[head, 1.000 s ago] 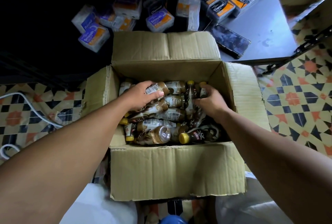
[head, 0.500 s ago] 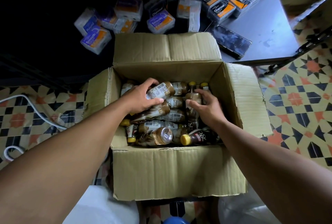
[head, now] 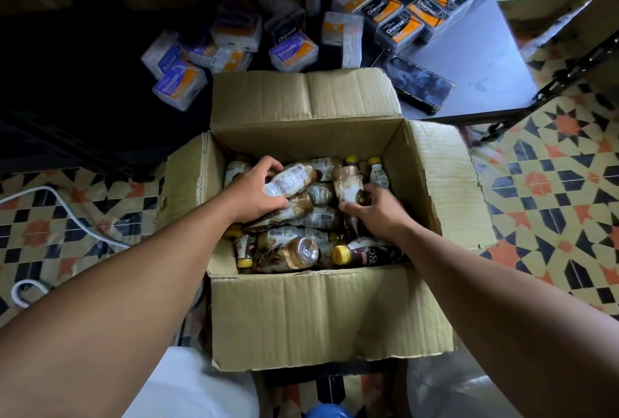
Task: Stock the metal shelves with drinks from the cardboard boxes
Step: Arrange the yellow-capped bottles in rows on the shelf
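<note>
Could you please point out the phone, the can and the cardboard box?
phone [head: 420, 84], head view, on its dark screen.
can [head: 308, 249], head view, on its silver top.
cardboard box [head: 328, 313], head view, on its near wall.

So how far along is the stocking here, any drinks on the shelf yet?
Barely started. Done: the cardboard box is open. No drinks show on the metal shelf, which holds Charcoal packs and a phone. In hand: the left hand grips one bottle and the right hand grips a second bottle, both inside the box. Left: the box looks nearly full, so almost all the stocking.
</note>
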